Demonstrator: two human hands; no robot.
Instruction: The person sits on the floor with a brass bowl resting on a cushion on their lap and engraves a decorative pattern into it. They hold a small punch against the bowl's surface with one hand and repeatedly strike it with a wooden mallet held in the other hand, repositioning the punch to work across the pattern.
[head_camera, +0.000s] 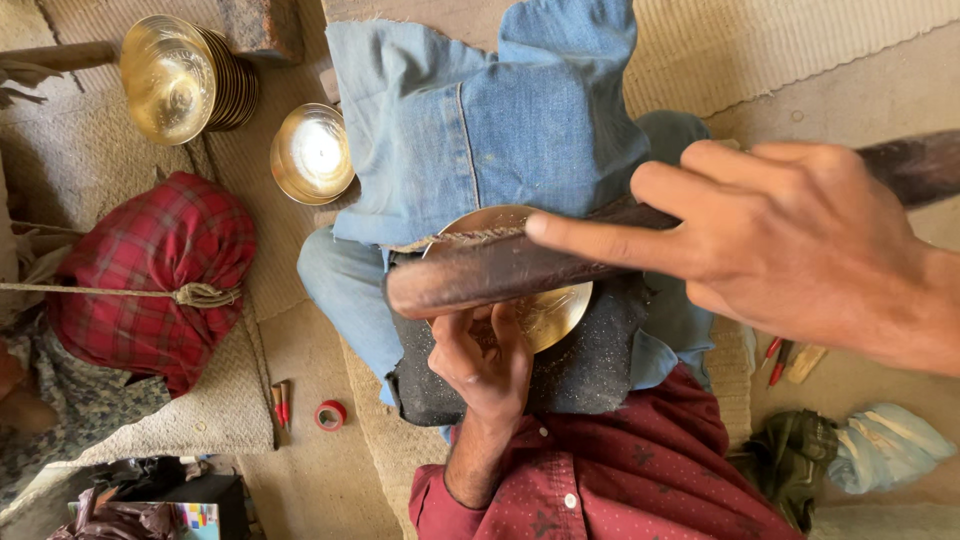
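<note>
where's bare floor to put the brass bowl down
Bare mat beyond the denim cloth, and bare floor between the red tape roll and red plaid bundle. Crowded around the lap, where both hands, left and right, work.

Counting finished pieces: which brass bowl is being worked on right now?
The shiny brass bowl on the lap, under the dark wooden rod; the others sit untouched on the mat.

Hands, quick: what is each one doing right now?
Left hand: closed on the edge of the brass dish, steadying it on the lap.
Right hand: closed around the dark wooden tool, forefinger stretched along it.
</note>
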